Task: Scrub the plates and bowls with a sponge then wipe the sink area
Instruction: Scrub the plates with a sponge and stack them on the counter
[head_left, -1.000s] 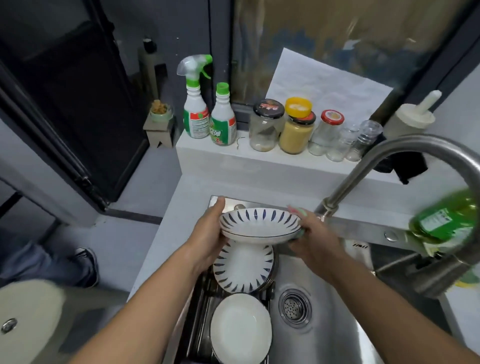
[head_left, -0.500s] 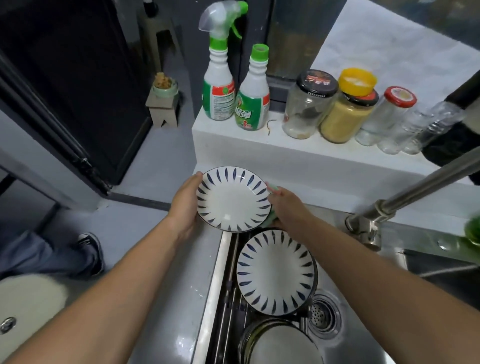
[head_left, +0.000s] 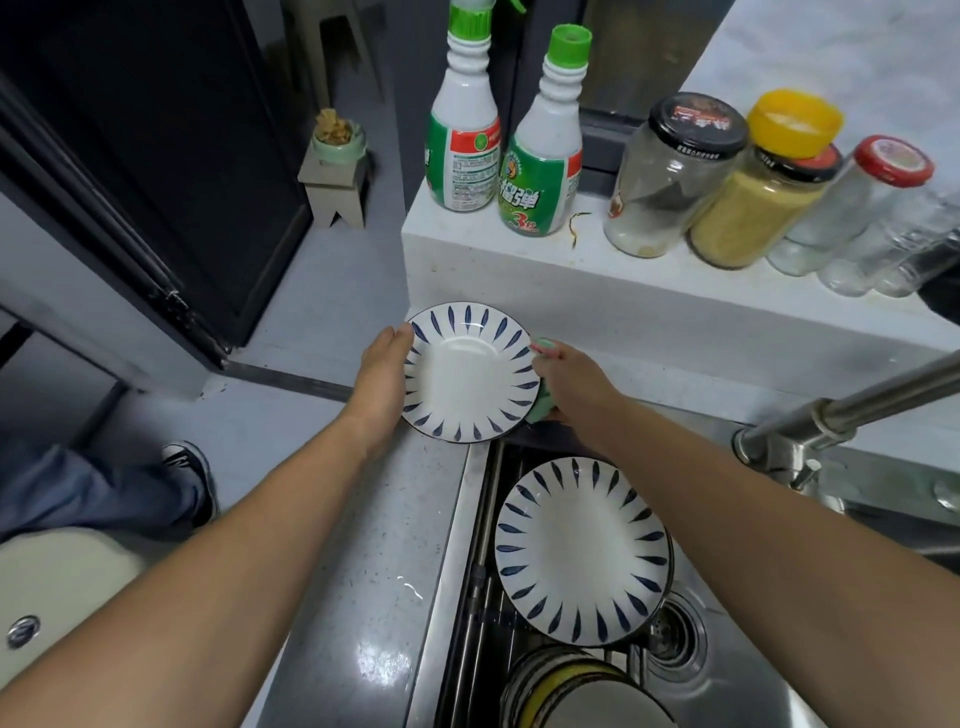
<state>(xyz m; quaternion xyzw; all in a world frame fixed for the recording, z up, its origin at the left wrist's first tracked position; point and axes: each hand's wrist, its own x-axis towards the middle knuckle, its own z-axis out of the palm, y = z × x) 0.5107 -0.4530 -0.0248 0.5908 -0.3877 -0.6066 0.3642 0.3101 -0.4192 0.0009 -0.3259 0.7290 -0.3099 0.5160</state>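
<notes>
Sink (head_left: 727, 691) holds striped plate (head_left: 582, 551) | held plate (head_left: 470, 371) above counter (head_left: 363, 545) back edge, between left hand (head_left: 382, 374) gripping its rim and right hand (head_left: 569, 382) clutching sponge (head_left: 541, 410)

The only print I can read is on the near-right green-capped cleaner bottle (head_left: 545, 156) on the ledge. Its green label carries two big white Chinese characters, which I make out as 智弹 though not with certainty, and a red "3" beneath them. The spray bottle (head_left: 465, 140) to its left has a red, white and green label with fine print too small for me to read. The black jar lid (head_left: 698, 122) shows red lettering, too blurred to read.
</notes>
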